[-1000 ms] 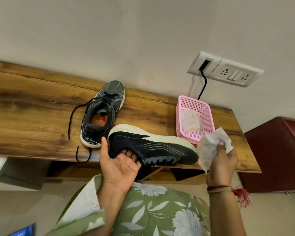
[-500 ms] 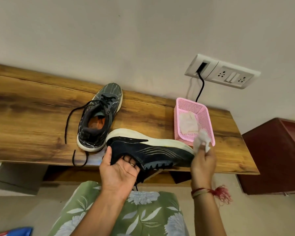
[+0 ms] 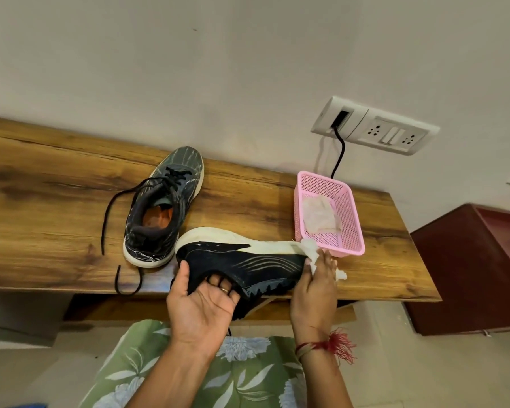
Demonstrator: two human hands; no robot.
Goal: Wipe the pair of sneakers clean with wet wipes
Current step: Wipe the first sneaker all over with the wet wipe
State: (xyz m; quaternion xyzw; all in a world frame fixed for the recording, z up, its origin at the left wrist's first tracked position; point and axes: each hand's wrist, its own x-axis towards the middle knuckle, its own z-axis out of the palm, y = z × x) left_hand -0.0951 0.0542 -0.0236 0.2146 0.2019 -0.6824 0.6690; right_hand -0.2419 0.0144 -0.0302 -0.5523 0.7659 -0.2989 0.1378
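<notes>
My left hand (image 3: 202,304) grips a black sneaker (image 3: 242,260) at its heel and collar, with fingers tucked inside the opening. The sneaker lies on its side over the front edge of the wooden shelf (image 3: 42,219), white sole facing away from me and toe to the right. My right hand (image 3: 317,285) holds a crumpled white wet wipe (image 3: 311,250) and presses it against the toe end of the sole. The second sneaker (image 3: 162,207), dark grey with loose black laces, stands upright on the shelf to the left.
A pink perforated basket (image 3: 348,225) with used wipes inside sits on the shelf just behind my right hand. A white socket panel (image 3: 389,134) with a black cable hangs on the wall above it. A dark red cabinet (image 3: 468,269) stands at the right.
My right hand carried the wipe left from beside the shoe to its toe; the wipe went from spread out to bunched and pressed on the sole. My left hand kept its hold.
</notes>
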